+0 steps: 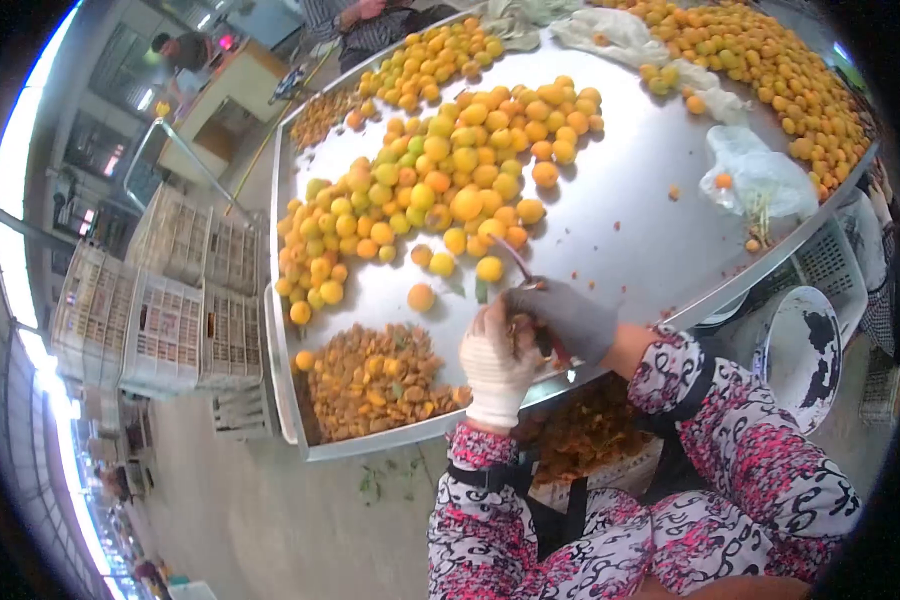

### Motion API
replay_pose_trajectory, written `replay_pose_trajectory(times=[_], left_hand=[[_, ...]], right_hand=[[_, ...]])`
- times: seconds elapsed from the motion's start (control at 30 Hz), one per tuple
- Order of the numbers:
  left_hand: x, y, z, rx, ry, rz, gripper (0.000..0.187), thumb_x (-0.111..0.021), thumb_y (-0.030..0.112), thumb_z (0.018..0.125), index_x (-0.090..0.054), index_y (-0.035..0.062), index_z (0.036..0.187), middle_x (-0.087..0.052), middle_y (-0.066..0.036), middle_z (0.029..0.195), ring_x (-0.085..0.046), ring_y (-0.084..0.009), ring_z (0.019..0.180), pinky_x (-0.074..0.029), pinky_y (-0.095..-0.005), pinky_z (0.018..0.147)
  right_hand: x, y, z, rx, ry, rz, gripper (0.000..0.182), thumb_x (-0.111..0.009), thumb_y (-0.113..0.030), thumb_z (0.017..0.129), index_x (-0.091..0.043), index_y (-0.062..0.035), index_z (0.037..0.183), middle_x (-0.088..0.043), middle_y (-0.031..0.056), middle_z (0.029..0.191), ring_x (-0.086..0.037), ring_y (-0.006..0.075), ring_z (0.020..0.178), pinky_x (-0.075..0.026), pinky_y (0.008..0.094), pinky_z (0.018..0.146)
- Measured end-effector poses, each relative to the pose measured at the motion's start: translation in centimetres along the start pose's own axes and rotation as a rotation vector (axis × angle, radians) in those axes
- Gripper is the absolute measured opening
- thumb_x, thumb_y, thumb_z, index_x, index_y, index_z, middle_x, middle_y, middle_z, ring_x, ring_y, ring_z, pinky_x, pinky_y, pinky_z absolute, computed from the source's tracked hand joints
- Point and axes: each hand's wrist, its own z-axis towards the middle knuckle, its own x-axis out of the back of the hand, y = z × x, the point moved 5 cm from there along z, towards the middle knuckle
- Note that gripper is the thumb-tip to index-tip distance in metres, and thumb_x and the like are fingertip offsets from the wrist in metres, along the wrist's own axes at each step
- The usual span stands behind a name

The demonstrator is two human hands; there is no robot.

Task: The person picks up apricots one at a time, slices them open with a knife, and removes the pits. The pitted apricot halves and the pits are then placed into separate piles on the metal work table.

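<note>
My left hand point(498, 368), in a white knitted glove, is closed around something small and dark that its fingers mostly hide. Against it, at the table's front edge, my right hand point(570, 318) in a grey glove is wrapped round a slim tool point(513, 258) with a thin tip pointing up and left. Just beyond both hands lies a broad pile of orange and yellow-green fruit point(435, 185) on the metal table point(610, 210). A heap of brownish pieces point(380, 385) fills the near left corner of the tabletop.
Below my hands is a container of brown scraps point(590, 430). More fruit point(770, 70), cloths point(610, 38) and a plastic bag point(755, 175) lie at the right. Crates point(165, 325) stand left, a white basin point(800, 355) right. Another person point(370, 30) sits across the table.
</note>
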Motion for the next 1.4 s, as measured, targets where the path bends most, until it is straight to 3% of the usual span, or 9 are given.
replay_pose_trajectory(times=[0.4,0.47,0.57,0.8,0.87,1.07,1.1,1.2,1.4], left_hand=[[-0.9,0.1,-0.3,0.149,0.016,-0.123,0.036,-0.050,-0.003,0.084,-0.048,0.0047,0.119,-0.060,-0.014,0.087,-0.060,-0.0207,0.075,-0.048,-0.0302,0.069],[-1.0,0.2,-0.3,0.186,0.017,-0.173,0.033,-0.049,0.001,0.087,-0.047,0.0044,0.119,-0.060,-0.012,0.087,-0.059,-0.0176,0.075,-0.048,-0.0292,0.069],[-1.8,-0.8,-1.4,0.326,0.026,-0.377,0.028,-0.052,0.010,0.089,-0.050,0.0044,0.117,-0.061,-0.013,0.087,-0.060,-0.0204,0.076,-0.048,-0.0306,0.069],[-0.5,-0.6,-0.3,0.279,-0.061,-0.334,0.032,-0.052,0.022,0.090,-0.051,0.0082,0.119,-0.061,-0.015,0.087,-0.062,-0.0270,0.074,-0.048,-0.0337,0.066],[-0.3,0.0,-0.1,0.236,-0.185,-0.186,0.031,-0.046,0.009,0.090,-0.051,0.0070,0.121,-0.062,-0.012,0.092,-0.059,-0.0174,0.077,-0.047,-0.0283,0.070],[-0.4,-0.8,-0.5,0.152,-0.182,-0.218,0.036,-0.042,0.001,0.086,-0.051,0.0067,0.120,-0.063,-0.014,0.093,-0.059,-0.0177,0.074,-0.048,-0.0280,0.067],[-0.3,-0.5,-0.3,0.134,-0.157,-0.220,0.033,-0.043,0.002,0.087,-0.052,0.0055,0.119,-0.064,-0.014,0.093,-0.060,-0.0166,0.075,-0.047,-0.0271,0.066],[-0.2,-1.1,-0.9,0.209,-0.224,-0.263,0.030,-0.045,0.005,0.088,-0.052,0.0037,0.118,-0.064,-0.014,0.092,-0.062,-0.0184,0.077,-0.048,-0.0279,0.067],[0.4,-0.2,-0.6,0.070,-0.195,-0.151,0.025,-0.051,0.010,0.089,-0.054,0.0014,0.112,-0.064,-0.013,0.088,-0.062,-0.0199,0.076,-0.048,-0.0292,0.067]], right_hand=[[0.6,1.0,-0.5,0.171,0.099,0.014,0.051,-0.064,0.001,0.063,-0.051,-0.0067,0.111,-0.054,0.0137,0.100,-0.054,0.0276,0.093,-0.044,0.0323,0.081],[-0.1,-0.4,-1.7,0.694,0.221,-0.865,0.054,-0.064,0.002,0.061,-0.051,-0.0067,0.112,-0.054,0.0151,0.101,-0.053,0.0291,0.094,-0.044,0.0335,0.083],[0.0,-0.3,-1.6,0.748,0.162,-0.703,0.041,-0.062,0.000,0.063,-0.051,-0.0043,0.102,-0.055,0.0120,0.093,-0.052,0.0312,0.089,-0.043,0.0350,0.079],[0.3,-1.0,-1.8,0.345,-0.095,-0.443,0.018,-0.051,-0.009,0.081,-0.050,-0.0053,0.099,-0.056,0.0065,0.085,-0.055,0.0174,0.065,-0.046,0.0269,0.055],[0.9,0.9,-0.5,0.065,-0.088,0.125,0.014,-0.043,-0.016,0.088,-0.051,-0.0066,0.096,-0.055,0.0041,0.077,-0.050,0.0110,0.052,-0.042,0.0233,0.043],[1.3,1.0,-0.8,0.071,-0.091,0.138,0.014,-0.046,-0.017,0.086,-0.053,-0.0061,0.091,-0.054,0.0048,0.072,-0.051,0.0122,0.050,-0.042,0.0249,0.044],[1.2,0.5,-0.7,0.482,-0.097,-0.477,0.014,-0.046,-0.013,0.085,-0.053,-0.0037,0.092,-0.054,0.0061,0.072,-0.053,0.0125,0.052,-0.043,0.0252,0.043],[1.6,0.7,-1.2,0.422,-0.060,-0.754,0.014,-0.044,-0.009,0.084,-0.053,-0.0015,0.093,-0.053,0.0067,0.072,-0.053,0.0128,0.051,-0.042,0.0248,0.041],[1.2,1.5,-1.0,0.067,-0.033,-0.185,0.015,-0.047,-0.017,0.083,-0.053,-0.0026,0.084,-0.050,0.0063,0.060,-0.052,0.0155,0.045,-0.043,0.0257,0.039]])
